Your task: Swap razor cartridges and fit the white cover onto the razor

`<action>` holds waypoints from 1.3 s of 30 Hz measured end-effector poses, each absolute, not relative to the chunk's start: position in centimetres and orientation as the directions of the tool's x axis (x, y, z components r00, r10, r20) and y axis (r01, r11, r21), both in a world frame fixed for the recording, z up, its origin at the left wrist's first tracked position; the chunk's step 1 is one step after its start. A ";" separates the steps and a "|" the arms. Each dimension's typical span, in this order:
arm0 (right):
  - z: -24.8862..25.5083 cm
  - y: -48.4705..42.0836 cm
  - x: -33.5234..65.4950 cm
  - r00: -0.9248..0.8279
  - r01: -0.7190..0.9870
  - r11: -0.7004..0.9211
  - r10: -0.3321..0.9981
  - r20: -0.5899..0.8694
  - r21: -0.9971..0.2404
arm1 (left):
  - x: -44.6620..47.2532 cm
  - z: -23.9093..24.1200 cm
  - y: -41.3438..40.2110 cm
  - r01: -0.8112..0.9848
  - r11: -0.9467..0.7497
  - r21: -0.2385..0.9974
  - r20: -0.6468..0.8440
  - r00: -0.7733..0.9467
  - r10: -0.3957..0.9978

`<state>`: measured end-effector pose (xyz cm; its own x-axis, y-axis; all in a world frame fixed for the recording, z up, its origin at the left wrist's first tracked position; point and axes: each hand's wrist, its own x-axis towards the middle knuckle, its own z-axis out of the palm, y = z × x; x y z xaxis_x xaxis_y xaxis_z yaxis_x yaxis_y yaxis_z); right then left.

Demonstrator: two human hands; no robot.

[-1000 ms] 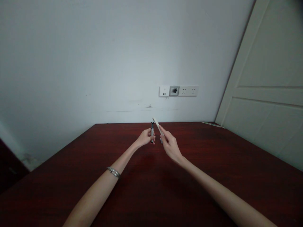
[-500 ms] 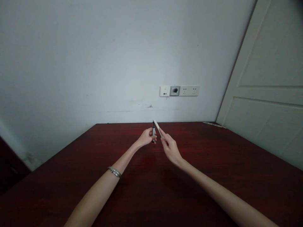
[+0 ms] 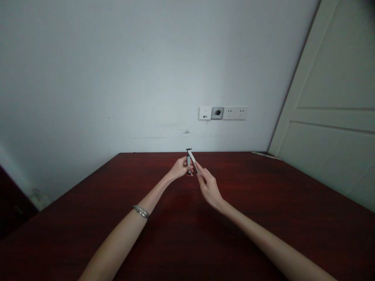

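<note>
My left hand (image 3: 181, 168) is closed round a small upright stick-like thing with a dark tip (image 3: 188, 153), held above the far part of the dark red table (image 3: 175, 230). My right hand (image 3: 208, 186) is closed on a slim pale stick (image 3: 193, 160) that slants up and to the left. The pale stick's upper end meets the dark-tipped thing just below its tip. A silver bracelet (image 3: 140, 212) sits on my left wrist. What the two small things are is too small to tell.
A white wall (image 3: 117, 78) stands behind the table, with a row of sockets and a switch (image 3: 223, 113). A pale door (image 3: 336, 117) closes the right side. A thin flat strip (image 3: 265, 155) lies at the table's far right corner.
My right hand has drawn left and a little farther away, bringing the pale stick's tip against the thing in my left hand. The left hand has hardly moved.
</note>
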<state>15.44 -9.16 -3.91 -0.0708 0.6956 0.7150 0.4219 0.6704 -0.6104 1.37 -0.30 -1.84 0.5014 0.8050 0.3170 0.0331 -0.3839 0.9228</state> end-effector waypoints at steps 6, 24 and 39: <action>-2.2 -8.5 15.7 0.019 0.397 0.669 0.678 0.735 -0.628 | 1.2 -1.8 -0.5 0.027 -0.378 0.925 0.307 0.531 0.790; 2.4 -6.3 18.6 -0.316 0.628 0.716 0.592 0.741 -0.304 | -0.5 -1.8 0.5 0.135 -0.419 0.898 0.307 0.491 0.816; 2.1 -5.8 21.7 -0.327 0.801 0.588 0.590 0.738 -0.115 | -0.1 -2.5 1.0 0.292 -0.616 0.731 0.435 0.497 0.751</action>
